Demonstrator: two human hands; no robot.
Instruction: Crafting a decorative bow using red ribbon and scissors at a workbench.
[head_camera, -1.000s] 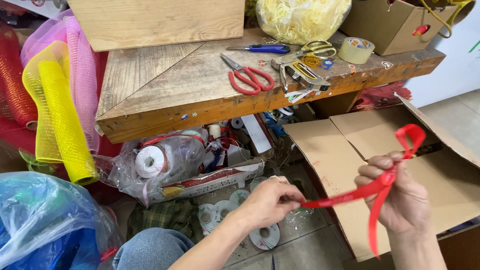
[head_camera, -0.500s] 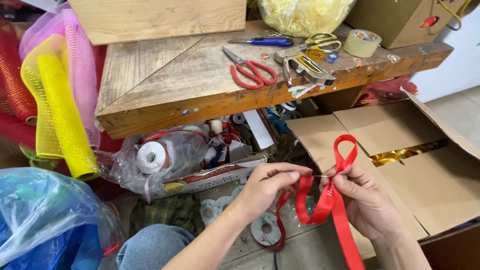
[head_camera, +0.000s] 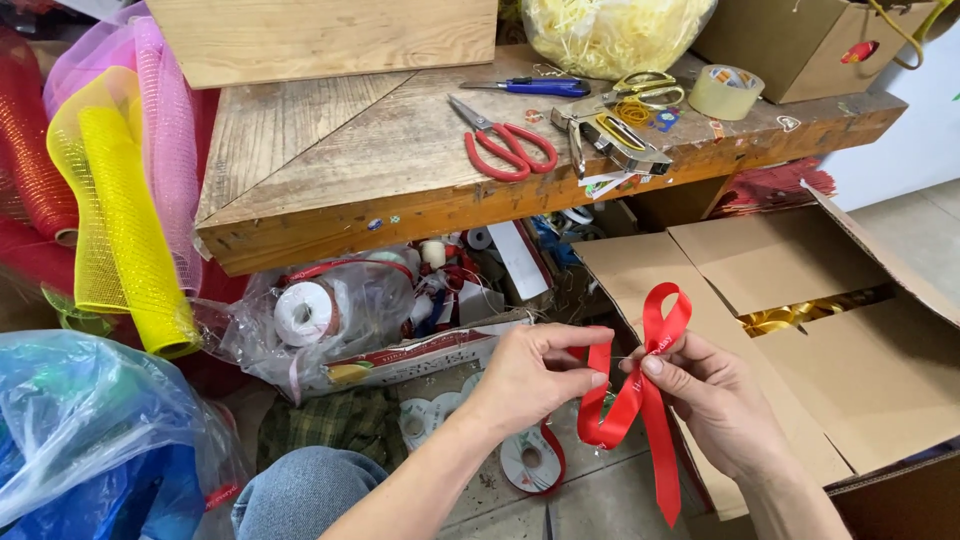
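Observation:
A red satin ribbon (head_camera: 640, 390) is folded into two loops, one standing up and one hanging down, with a tail falling toward the floor. My left hand (head_camera: 530, 375) pinches the ribbon at its crossing from the left. From the right, my right hand (head_camera: 715, 400) grips the same crossing with thumb and fingers. Both hands hover in front of an open cardboard box (head_camera: 790, 270). A ribbon spool (head_camera: 530, 460) with red ribbon lies on the floor below my left hand.
A wooden bench (head_camera: 350, 160) carries red-handled scissors (head_camera: 505, 145), blue-handled scissors (head_camera: 535, 87), gold scissors (head_camera: 640, 90), a stapler (head_camera: 620, 145) and a tape roll (head_camera: 725, 90). Yellow and pink mesh rolls (head_camera: 120, 190) stand at left. Bagged spools (head_camera: 320, 310) lie under the bench.
My hands came together from stretching the ribbon apart. The ribbon now forms two loops pinched between both hands, and the hands have shifted slightly right.

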